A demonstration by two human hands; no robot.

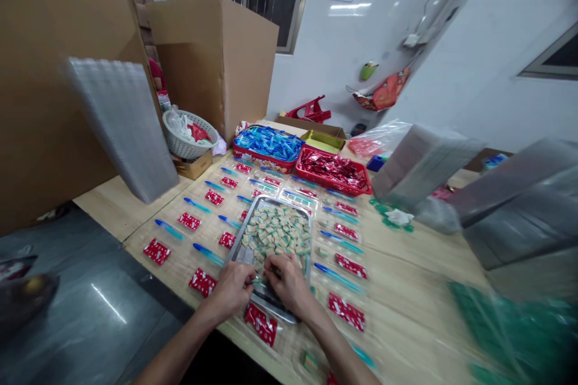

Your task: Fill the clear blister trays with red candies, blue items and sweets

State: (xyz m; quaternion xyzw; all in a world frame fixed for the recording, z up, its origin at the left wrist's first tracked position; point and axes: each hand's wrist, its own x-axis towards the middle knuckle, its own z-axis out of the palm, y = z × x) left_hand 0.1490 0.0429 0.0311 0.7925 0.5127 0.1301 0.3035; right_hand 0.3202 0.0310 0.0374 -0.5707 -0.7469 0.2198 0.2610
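A metal tray (308, 234) holds a heap of small beige-and-green blocks (275, 225). My left hand (235, 289) is at the tray's near left side, with thumb and fingers pinched together. Close beside it, my right hand (289, 283) reaches over the near part of the tray, its fingers curled in at the edge of the heap. What either hand pinches is too small and partly hidden to make out. Around the tray lie clear plastic trays with blue pens (338, 277) and red, white-patterned packets (347, 311); a block (310, 362) shows in one near my right forearm.
Behind stand a tin of blue pens (268, 143) and a red basket of red packets (332, 169). Stacked clear trays rise at left (124, 126) and right (415, 162). A white basket (187, 143), large cartons (226, 60) and green plastic (510, 325) surround the work area.
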